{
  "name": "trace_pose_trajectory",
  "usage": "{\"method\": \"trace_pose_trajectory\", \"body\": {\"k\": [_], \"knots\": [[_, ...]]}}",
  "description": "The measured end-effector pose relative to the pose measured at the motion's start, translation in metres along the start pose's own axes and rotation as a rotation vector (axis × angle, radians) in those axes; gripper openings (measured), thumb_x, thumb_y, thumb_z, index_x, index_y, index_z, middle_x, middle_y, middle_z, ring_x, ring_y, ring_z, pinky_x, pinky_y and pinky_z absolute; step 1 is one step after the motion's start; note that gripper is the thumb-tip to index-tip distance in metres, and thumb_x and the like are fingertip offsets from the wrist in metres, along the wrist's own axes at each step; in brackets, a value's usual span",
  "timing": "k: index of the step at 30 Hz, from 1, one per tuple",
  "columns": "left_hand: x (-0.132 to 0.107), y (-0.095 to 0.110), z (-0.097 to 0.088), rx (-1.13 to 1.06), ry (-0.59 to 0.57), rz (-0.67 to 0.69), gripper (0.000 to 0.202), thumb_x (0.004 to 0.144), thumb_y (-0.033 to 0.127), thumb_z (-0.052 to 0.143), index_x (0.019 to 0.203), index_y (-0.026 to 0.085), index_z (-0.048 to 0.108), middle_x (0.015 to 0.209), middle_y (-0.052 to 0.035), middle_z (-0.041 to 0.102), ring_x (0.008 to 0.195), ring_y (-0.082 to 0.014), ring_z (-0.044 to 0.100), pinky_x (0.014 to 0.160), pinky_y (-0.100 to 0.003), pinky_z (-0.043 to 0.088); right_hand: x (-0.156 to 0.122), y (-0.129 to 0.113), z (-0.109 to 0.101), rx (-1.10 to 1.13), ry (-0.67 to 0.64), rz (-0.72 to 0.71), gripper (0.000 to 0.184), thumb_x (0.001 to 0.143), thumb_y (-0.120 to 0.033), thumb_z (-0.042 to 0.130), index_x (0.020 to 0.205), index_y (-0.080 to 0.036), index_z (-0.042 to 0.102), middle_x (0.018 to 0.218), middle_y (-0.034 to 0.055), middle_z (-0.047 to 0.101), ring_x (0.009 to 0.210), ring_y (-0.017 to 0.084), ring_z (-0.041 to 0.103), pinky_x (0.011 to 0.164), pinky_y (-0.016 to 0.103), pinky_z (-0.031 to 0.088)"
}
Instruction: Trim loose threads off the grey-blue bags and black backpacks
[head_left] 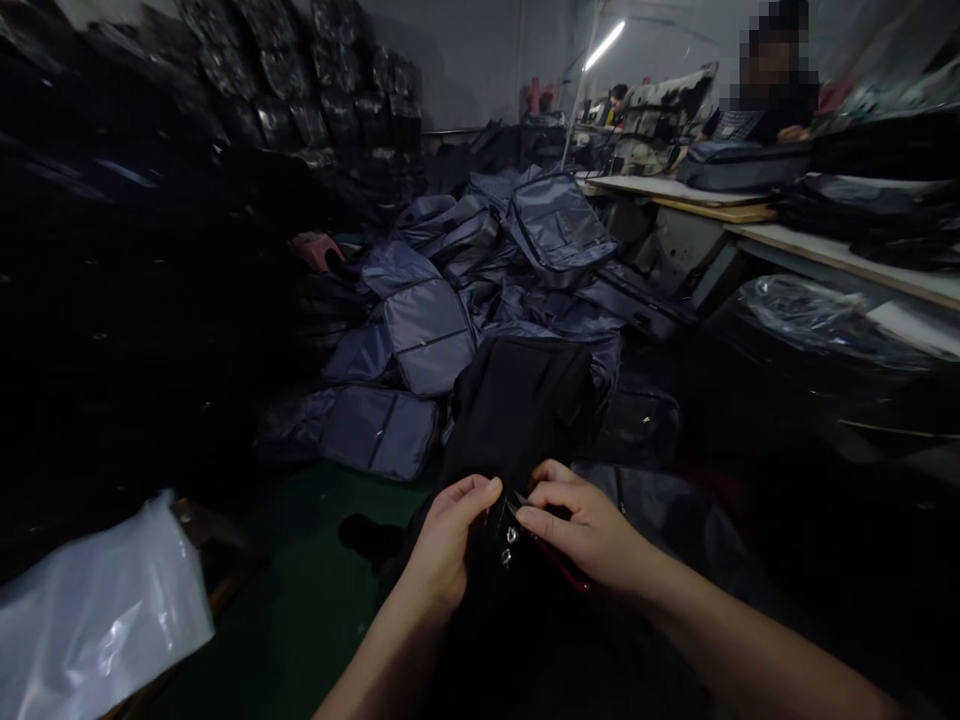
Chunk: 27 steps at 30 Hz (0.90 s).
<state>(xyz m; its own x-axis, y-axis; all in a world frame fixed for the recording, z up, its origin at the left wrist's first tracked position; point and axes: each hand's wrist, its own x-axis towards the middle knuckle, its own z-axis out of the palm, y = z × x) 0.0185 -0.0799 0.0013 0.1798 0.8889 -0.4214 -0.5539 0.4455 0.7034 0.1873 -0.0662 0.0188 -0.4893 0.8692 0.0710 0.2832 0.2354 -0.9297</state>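
A black fabric bag (521,400) lies in front of me, its near part lost in the dark. My left hand (448,530) pinches the bag's edge between thumb and fingers. Just right of it, my right hand (581,510) is closed on a small pair of thread snips (571,573). Their pointed blades stick out between thumb and forefinger towards my left thumb, and a red handle shows below the palm. Two shiny metal zipper pulls (510,545) sit on the bag just below the blades. Whether the blades touch a thread cannot be made out.
A heap of grey-blue bags (431,335) covers the floor ahead. Dark stacked goods (112,300) rise at left, above a translucent plastic sheet (105,620). At right, a worktable (847,255) carries more bags, with a person (772,100) behind it.
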Motion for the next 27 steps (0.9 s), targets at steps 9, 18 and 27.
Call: {"method": "trace_pose_trajectory", "body": {"k": [9,18,27], "knots": [[0.001,0.0,0.001,-0.019,0.007,-0.021,0.03,0.069,0.031,0.072,0.061,0.016,0.047,0.052,0.0062,0.045,0.047,-0.0062,0.04,0.048,-0.019,0.032,0.001,0.004,0.0,-0.027,0.007,-0.038,0.022,0.086,-0.033,0.054,0.071,-0.018,0.06,0.089,0.002,0.049,0.081,0.013,0.051,0.075,0.025,0.041],[0.002,0.001,0.002,-0.009,0.021,-0.018,0.028,0.068,0.031,0.072,0.062,0.015,0.05,0.054,0.0049,0.048,0.05,-0.0069,0.043,0.05,-0.019,0.034,0.0,0.011,0.014,0.01,0.145,0.024,0.027,0.087,-0.034,0.052,0.067,-0.018,0.057,0.076,0.0005,0.05,0.074,0.013,0.05,0.067,0.024,0.04],[0.005,0.0,0.002,-0.014,0.014,-0.004,0.027,0.069,0.03,0.071,0.062,0.015,0.05,0.055,0.0049,0.047,0.05,-0.0066,0.042,0.05,-0.019,0.034,0.001,0.007,0.016,-0.003,0.193,0.024,0.026,0.087,-0.034,0.051,0.066,-0.018,0.054,0.073,0.0,0.05,0.07,0.012,0.05,0.062,0.023,0.039]]}}
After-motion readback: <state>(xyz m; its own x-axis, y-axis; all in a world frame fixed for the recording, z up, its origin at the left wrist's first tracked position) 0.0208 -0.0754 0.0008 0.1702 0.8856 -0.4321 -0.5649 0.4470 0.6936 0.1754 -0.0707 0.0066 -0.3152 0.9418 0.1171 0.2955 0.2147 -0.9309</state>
